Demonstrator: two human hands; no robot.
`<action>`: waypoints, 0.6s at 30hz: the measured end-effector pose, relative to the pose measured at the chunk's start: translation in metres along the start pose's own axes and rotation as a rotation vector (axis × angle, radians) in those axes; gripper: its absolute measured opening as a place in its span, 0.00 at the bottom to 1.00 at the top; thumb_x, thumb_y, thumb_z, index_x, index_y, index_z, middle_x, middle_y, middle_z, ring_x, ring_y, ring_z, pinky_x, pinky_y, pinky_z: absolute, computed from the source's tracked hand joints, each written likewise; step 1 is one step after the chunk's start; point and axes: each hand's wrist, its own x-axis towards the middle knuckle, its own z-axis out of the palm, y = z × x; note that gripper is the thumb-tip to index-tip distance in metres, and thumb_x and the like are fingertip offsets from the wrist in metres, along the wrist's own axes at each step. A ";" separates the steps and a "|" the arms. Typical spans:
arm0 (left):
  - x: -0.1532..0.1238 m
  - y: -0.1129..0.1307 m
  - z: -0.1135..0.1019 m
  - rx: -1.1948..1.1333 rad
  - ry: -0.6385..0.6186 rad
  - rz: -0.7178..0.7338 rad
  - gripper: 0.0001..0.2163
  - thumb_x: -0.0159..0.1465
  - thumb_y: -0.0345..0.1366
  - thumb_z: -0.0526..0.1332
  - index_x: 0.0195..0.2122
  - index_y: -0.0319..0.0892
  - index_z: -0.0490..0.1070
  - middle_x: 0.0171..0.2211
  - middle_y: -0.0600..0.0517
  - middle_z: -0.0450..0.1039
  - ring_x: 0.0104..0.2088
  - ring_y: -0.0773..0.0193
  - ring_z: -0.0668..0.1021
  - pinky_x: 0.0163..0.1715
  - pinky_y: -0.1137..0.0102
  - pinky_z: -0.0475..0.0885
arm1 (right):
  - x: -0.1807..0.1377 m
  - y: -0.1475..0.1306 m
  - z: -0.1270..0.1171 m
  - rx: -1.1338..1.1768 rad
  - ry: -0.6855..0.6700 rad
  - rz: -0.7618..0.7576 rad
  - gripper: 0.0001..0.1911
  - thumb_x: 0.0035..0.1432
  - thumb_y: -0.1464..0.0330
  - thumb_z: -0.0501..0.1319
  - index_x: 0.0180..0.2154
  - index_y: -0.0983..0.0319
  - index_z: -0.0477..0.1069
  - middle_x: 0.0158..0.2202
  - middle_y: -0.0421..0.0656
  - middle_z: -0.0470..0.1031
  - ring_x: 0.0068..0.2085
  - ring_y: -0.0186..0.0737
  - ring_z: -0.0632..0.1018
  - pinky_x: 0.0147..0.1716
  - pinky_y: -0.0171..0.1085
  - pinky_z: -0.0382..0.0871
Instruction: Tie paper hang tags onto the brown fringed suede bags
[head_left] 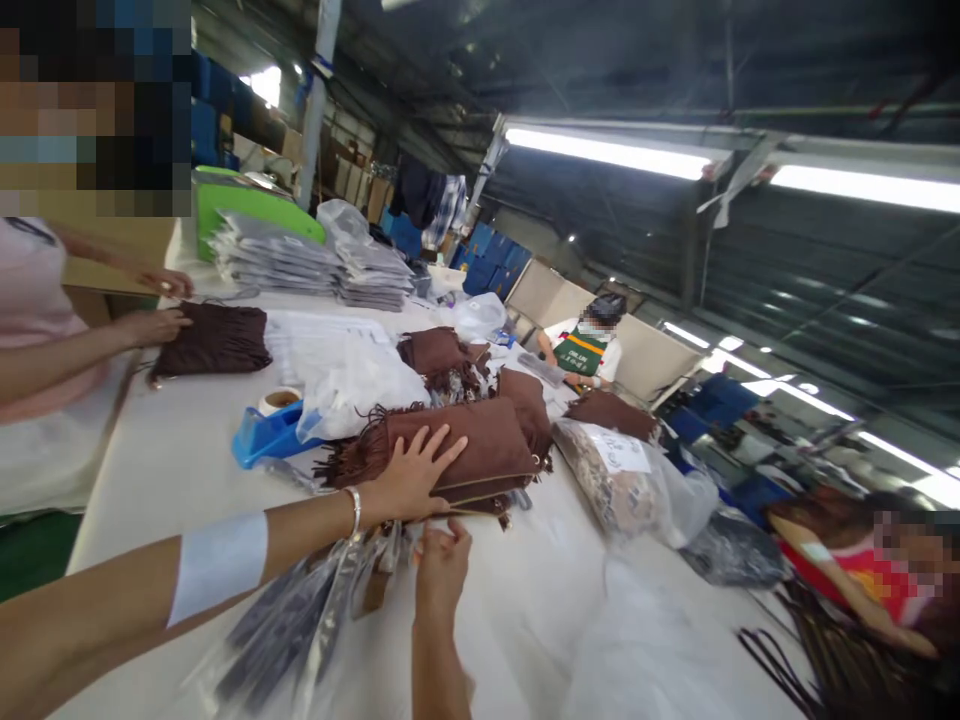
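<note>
Brown pouches [457, 445], perhaps under left hand [409, 480].

White table [172, 460] bears brown fringed bags [457, 450], packets [277, 260], tape dispenser [266, 432].

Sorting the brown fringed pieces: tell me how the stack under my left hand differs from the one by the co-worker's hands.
The near stack is several pieces piled up, pressed by the left hand; the far piece lies as one flat bundle. The near stack's fringe spreads loose at its left end; the far piece's looks smoothed. Both are dark brown, on the white table.
</note>
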 end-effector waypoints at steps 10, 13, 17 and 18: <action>0.042 0.002 0.008 0.100 -0.018 0.066 0.50 0.52 0.46 0.68 0.69 0.56 0.34 0.70 0.43 0.37 0.64 0.30 0.51 0.55 0.37 0.56 | 0.048 0.050 0.001 0.164 0.004 0.117 0.50 0.52 0.56 0.65 0.66 0.57 0.37 0.47 0.44 0.76 0.47 0.38 0.77 0.46 0.40 0.70; 0.045 0.009 0.016 0.123 0.005 0.088 0.50 0.52 0.46 0.68 0.69 0.55 0.34 0.70 0.44 0.36 0.64 0.32 0.51 0.56 0.39 0.56 | 0.056 0.048 0.000 0.307 -0.035 0.160 0.43 0.51 0.58 0.64 0.63 0.53 0.45 0.43 0.41 0.77 0.45 0.39 0.79 0.44 0.42 0.73; 0.033 0.027 0.030 0.116 0.068 0.138 0.48 0.52 0.46 0.68 0.68 0.55 0.38 0.70 0.44 0.37 0.64 0.32 0.49 0.56 0.37 0.53 | 0.054 0.037 -0.013 0.437 -0.159 0.129 0.18 0.50 0.61 0.62 0.45 0.53 0.71 0.37 0.39 0.79 0.39 0.41 0.80 0.40 0.43 0.76; 0.030 0.033 0.034 0.111 0.074 0.152 0.47 0.52 0.46 0.67 0.68 0.55 0.40 0.70 0.45 0.37 0.64 0.32 0.48 0.56 0.36 0.53 | 0.054 0.034 -0.016 0.405 -0.174 0.107 0.14 0.51 0.61 0.61 0.41 0.53 0.73 0.35 0.39 0.79 0.37 0.41 0.80 0.37 0.43 0.77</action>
